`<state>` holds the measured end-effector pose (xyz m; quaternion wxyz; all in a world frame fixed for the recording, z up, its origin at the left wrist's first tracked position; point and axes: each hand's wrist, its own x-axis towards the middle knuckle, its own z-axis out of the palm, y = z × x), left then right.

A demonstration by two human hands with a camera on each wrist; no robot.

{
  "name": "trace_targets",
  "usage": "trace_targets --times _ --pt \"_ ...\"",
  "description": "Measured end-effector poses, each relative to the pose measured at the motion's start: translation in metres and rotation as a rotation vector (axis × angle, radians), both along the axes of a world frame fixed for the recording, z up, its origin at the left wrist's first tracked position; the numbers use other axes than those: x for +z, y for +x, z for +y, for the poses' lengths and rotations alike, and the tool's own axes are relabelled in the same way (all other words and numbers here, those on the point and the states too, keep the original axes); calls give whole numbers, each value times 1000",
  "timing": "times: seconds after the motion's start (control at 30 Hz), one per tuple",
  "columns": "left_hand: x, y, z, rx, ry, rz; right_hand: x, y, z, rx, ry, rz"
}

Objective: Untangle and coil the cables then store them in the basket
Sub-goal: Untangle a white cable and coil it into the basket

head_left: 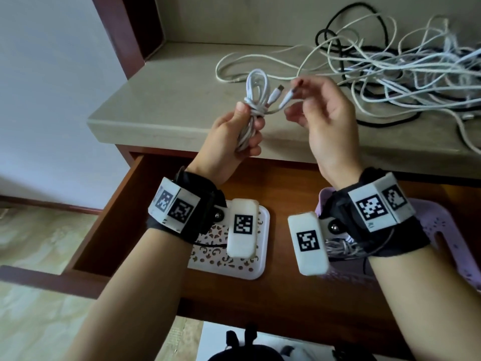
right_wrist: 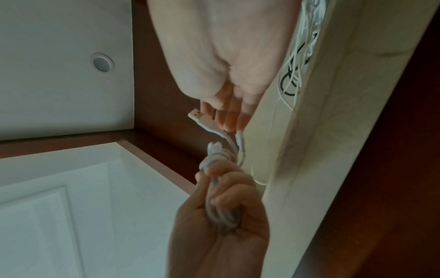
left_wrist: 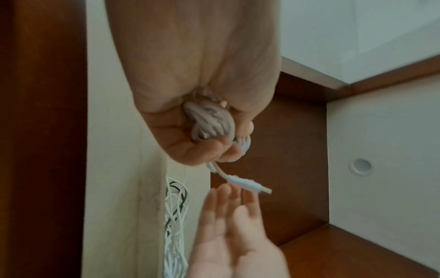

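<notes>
**Coiled white cable held above the counter edge**

The left hand has its fingers curled round a bundled white cable, gripping it below a wrap of turns, with a loop standing up above the fist. Two plug ends stick out from the wrap toward the right hand. That hand is loosely spread, its fingertips at the tip of one plug; whether they pinch it I cannot tell. Both hands hover just over the front edge of the counter, above an open drawer. To the right of the hands along the counter lies a tangle of white and black cables, running off the picture's right side. In the drawer sit a white basket and a lilac basket, side by side.
</notes>
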<state>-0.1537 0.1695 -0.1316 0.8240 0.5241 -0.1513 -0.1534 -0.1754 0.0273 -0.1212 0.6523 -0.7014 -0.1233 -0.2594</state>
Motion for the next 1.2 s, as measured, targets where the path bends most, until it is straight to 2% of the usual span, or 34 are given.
trace_targets --times 0.2,0.3,0.5,0.73,0.83,0.93,1.0,1.07,1.2 --pt "-3 0 -1 -55 -17 14 -1 -7 0 8 -30 27" --pt "-5 -1 -4 -56 66 -33 1 -6 2 -43 -61 45" --pt "-9 -3 -7 3 231 -193 4 3 -1 -168 -117 207" --pt "-12 -7 -11 90 401 -349 9 6 -5 -270 -378 311" --pt "-12 -8 -13 96 387 -347 19 8 -8 -295 -524 335" --pt "-10 -7 -13 63 314 -286 29 9 -4 -311 -609 281" --pt "-6 -6 -12 26 252 -210 29 9 3 -327 -574 211" --pt "-2 -7 -11 1 206 -156 25 10 9 -321 -453 159" --pt "2 -7 -6 36 293 -136 17 15 16 -256 -250 228"
